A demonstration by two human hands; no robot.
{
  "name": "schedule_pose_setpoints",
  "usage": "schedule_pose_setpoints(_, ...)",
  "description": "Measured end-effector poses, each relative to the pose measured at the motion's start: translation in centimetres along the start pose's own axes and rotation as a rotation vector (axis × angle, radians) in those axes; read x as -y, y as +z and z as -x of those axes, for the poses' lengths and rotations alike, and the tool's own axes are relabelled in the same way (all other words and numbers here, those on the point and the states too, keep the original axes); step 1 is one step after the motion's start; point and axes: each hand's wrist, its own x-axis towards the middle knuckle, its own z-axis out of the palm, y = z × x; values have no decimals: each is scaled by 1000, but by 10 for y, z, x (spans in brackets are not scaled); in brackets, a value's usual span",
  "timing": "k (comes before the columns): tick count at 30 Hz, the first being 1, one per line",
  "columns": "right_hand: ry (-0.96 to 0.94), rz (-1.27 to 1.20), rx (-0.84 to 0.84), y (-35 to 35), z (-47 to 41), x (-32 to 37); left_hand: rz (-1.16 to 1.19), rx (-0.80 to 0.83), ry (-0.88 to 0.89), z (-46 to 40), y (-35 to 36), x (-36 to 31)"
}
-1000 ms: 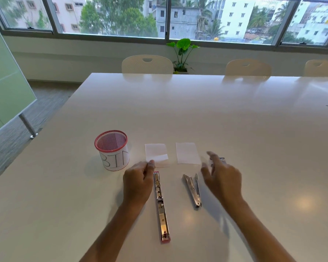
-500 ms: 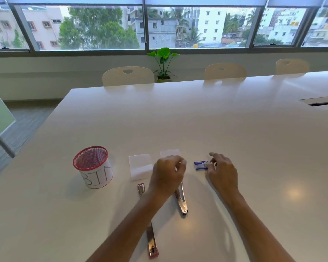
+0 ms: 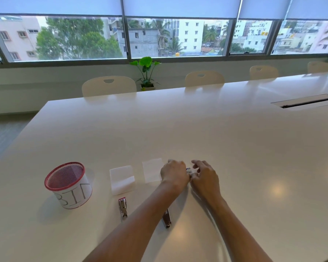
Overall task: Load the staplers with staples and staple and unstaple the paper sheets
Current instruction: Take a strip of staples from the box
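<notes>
- Staple box: a small blue-and-white carton, mostly hidden between the two hands, lying on the white table just right of the paper sheets. It looks light and easily crushed, so a gentle pinch on its short ends should suit it better than a squeeze on the flat faces.
- Left hand: fingers curled over the box's left end; it appears to hold it, though the contact itself is hidden.
- Right hand: fingertips bent in a pinch at the box's right end, seemingly working it open.
- Staples inside would likely be a brittle glued strip, prone to snapping if bent; best lifted by the sides.
- Two staplers: the left stapler with a red end and the right stapler, partly under the left forearm. Both are shiny metal, narrow, stiff and probably slippery; grip along the long sides.
- Paper sheets: one thicker white stack and one thin flat sheet, limp and light, likely to slide on the glossy top.
- Red mesh bin, round, labelled "BIN", stands well to the left.
</notes>
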Motion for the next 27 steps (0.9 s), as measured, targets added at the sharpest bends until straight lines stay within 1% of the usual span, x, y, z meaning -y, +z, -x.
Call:
schedule_pose_setpoints(3,-24,18,71,0,-4,-3,32,-6,3,-4,5,-2)
schedule_pose_setpoints(8,-84,-7,171,-3,-9,-5,243,-49,-42,-4,10,1)
schedule_pose_setpoints(11,-108,-36,215,-8,-12,-7,319,-51,-57,-5,11,3)
schedule_pose_setpoints(18,-63,-115,189,-17,-13,-10,339,-51,-57,-6,15,5)
schedule_pose_setpoints(27,-17,-103,142,-29,-17,-22,377,-48,-60,-6,15,6)
